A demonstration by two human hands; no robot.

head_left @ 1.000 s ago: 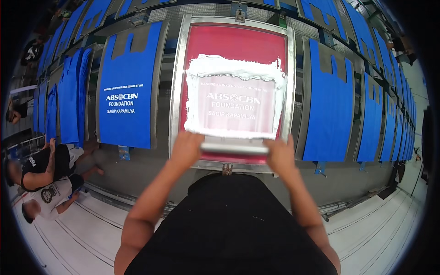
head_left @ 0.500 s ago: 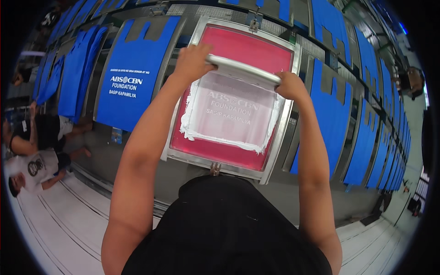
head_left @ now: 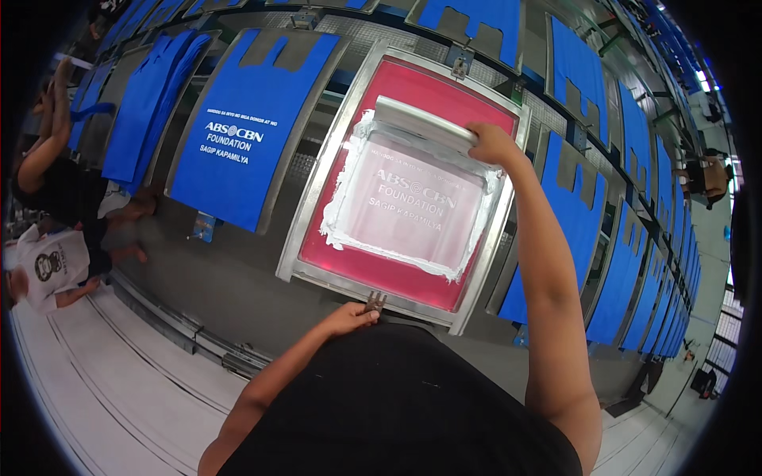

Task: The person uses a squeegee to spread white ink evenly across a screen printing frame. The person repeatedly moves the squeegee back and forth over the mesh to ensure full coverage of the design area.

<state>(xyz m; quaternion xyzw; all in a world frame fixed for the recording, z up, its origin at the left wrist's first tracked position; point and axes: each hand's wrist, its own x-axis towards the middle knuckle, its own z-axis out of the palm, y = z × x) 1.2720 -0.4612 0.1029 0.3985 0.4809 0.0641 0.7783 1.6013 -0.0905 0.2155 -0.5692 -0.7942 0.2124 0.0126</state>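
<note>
In front of me lies a screen-printing frame (head_left: 321,186) with an aluminium border and pink-red mesh. White ink (head_left: 337,230) rings the pale stencil area, thick along its sides and lower edge. A silver squeegee (head_left: 421,119) rests across the upper part of the stencil, tilted slightly down to the right. My right hand (head_left: 492,146) is closed on its right end; the left end is unheld. Close to my body, my left hand (head_left: 351,319) pinches a small forked metal bracket (head_left: 376,301) at the frame's near edge, its fingers partly hidden.
Blue bags (head_left: 226,170) lie on metal boards in rows to both sides and beyond the frame; the one at left bears a white print. Two other people, one in a white shirt (head_left: 51,266), are at the far left. A metal rail (head_left: 163,321) runs along the floor edge.
My left hand has let go of the squeegee's left end and come down to the bracket at the near edge. My right hand still holds the squeegee. The view has shifted slightly.
</note>
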